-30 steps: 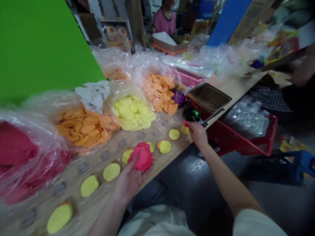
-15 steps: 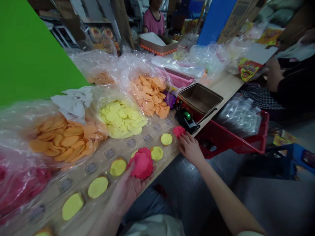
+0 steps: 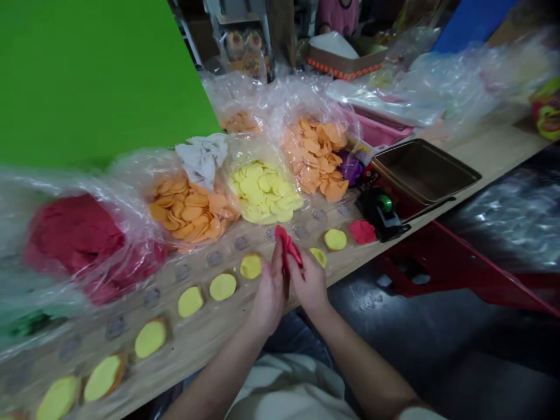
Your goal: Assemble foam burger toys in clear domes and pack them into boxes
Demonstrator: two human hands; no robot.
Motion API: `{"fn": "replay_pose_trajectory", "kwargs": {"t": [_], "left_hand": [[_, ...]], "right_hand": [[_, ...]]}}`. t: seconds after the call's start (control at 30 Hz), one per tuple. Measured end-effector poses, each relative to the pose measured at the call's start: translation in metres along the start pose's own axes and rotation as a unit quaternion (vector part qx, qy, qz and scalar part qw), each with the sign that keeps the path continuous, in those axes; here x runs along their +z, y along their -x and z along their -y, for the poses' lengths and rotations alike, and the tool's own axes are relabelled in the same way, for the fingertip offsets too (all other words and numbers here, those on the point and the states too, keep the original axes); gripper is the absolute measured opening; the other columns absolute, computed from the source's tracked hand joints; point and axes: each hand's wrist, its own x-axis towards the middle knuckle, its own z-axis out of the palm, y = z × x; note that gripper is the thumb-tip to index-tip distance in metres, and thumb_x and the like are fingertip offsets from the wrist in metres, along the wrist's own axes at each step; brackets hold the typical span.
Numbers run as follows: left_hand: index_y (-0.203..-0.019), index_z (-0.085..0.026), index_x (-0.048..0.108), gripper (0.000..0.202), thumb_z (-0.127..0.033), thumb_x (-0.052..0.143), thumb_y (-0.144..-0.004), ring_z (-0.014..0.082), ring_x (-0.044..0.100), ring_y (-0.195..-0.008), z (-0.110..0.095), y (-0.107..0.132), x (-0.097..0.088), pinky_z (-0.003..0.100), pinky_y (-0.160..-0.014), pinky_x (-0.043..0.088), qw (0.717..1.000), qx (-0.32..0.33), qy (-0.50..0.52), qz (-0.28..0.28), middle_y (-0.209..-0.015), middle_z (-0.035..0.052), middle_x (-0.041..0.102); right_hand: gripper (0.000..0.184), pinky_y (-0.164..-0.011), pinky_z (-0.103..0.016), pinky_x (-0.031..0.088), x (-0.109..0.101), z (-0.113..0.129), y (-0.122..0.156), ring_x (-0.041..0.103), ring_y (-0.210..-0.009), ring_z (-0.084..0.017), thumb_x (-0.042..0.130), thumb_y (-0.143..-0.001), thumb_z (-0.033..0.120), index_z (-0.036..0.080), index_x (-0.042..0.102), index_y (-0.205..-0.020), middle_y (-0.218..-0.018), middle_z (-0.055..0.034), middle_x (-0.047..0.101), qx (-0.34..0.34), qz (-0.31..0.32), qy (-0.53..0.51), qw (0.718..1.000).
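My left hand point(image 3: 269, 291) and my right hand point(image 3: 311, 283) meet over the front edge of the wooden board point(image 3: 205, 335). Between them they hold a stack of red foam discs point(image 3: 286, 248), seen edge-on. My right fingers pinch the top disc of the stack. One red disc point(image 3: 362, 231) lies at the right end of the board, beside a yellow disc point(image 3: 335, 239). A row of yellow discs point(image 3: 222, 286) runs along the board to the left.
Clear bags behind the board hold yellow discs point(image 3: 265, 191), orange discs point(image 3: 192, 209), paler orange discs point(image 3: 318, 154) and red ones point(image 3: 79, 239). A brown tray on a red machine point(image 3: 422, 172) and a black tape dispenser point(image 3: 380, 211) stand at right. A person in pink point(image 3: 339, 13) sits beyond.
My right hand has left a red disc at the board's right end and come back to the stack in my left hand. The camera has swung left.
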Motion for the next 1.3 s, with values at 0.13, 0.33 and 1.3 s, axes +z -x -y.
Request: {"fn": "replay_pose_trajectory", "kwargs": {"t": [0.13, 0.33, 1.3], "left_hand": [[-0.132, -0.034, 0.038, 0.054, -0.035, 0.055, -0.081, 0.0164, 0.027, -0.133, -0.006, -0.002, -0.008, 0.027, -0.107, 0.024, 0.991, 0.054, -0.112, -0.043, -0.145, -0.0033, 0.030], [-0.119, -0.019, 0.053, 0.049, -0.044, 0.057, -0.077, 0.0219, 0.061, -0.095, -0.007, -0.016, -0.014, 0.031, -0.078, 0.051, 0.973, -0.029, -0.201, -0.111, -0.114, 0.0102, 0.061], [-0.143, -0.020, 0.007, 0.085, -0.011, 0.047, -0.069, 0.0120, 0.057, -0.050, 0.014, -0.040, 0.017, 0.025, -0.051, 0.047, 0.864, -0.233, -0.393, 0.212, -0.067, 0.0010, 0.064]], "right_hand": [[0.028, -0.066, -0.028, 0.049, -0.003, -0.009, -0.007, 0.058, -0.073, -0.016, 0.046, -0.085, 0.040, 0.019, 0.064, -0.092, -0.083, -0.0035, 0.065, 0.133, 0.061, -0.190, 0.971], [0.026, -0.051, -0.024, 0.043, -0.021, -0.014, -0.013, 0.052, -0.054, -0.012, 0.058, -0.077, 0.044, 0.019, 0.063, -0.080, -0.064, 0.0018, 0.060, 0.226, 0.042, -0.302, 0.925], [0.035, -0.082, -0.031, 0.044, -0.134, -0.089, -0.088, 0.055, -0.094, -0.020, 0.043, -0.083, 0.016, 0.011, 0.050, -0.117, -0.104, -0.0130, 0.058, -0.075, 0.070, 0.371, 0.923]]}}
